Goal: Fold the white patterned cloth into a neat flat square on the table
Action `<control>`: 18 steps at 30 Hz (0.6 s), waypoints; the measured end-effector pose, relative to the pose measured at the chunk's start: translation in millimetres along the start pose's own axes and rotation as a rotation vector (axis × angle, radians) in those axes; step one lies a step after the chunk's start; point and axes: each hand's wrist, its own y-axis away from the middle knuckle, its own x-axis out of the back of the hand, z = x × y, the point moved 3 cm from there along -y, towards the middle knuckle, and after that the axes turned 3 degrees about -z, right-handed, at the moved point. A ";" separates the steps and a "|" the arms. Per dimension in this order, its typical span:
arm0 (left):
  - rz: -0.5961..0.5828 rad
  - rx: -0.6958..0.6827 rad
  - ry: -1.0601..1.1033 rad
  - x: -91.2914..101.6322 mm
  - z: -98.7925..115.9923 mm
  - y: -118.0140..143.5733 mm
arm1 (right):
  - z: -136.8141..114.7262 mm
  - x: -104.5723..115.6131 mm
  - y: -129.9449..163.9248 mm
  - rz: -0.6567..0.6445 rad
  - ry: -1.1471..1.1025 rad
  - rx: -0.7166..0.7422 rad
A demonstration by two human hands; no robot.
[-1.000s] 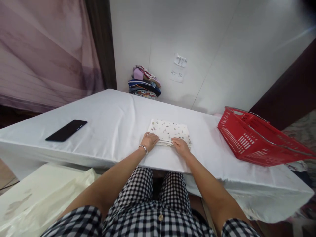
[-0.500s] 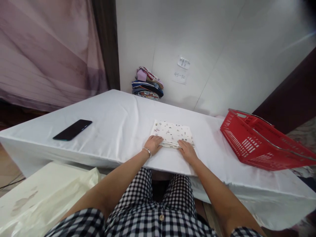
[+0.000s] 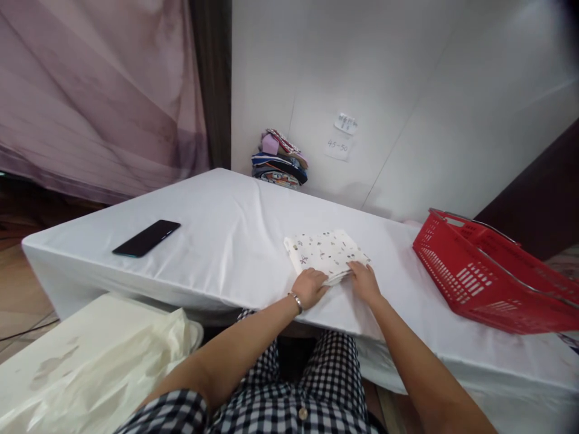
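A folded white cloth [image 3: 323,250] with small dark and coloured prints lies on the white-covered table in front of me, slightly turned. My left hand [image 3: 311,288], with a bracelet at the wrist, is closed at the cloth's near left edge. On the near right edge, my right hand [image 3: 364,281] holds the folded layers, fingers on top and the thumb side hidden. Several layers show along the near edge between the two hands.
A black phone [image 3: 147,238] lies at the table's left. The red basket [image 3: 479,271] stands on the right. Folded clothes [image 3: 279,161] are stacked by the wall behind the table. Paper notes [image 3: 339,147] hang on the wall. A pale plastic bag [image 3: 131,367] rests on a white surface at lower left.
The cloth has turned a little, its near right edge now swung upward. My left hand has moved toward the right, closer to my right hand. The whole view has shifted slightly.
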 end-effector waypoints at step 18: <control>-0.102 0.297 -0.165 12.9 -94.1 -62.5 | -120.3 -4.5 31.9 -0.090 -0.240 0.405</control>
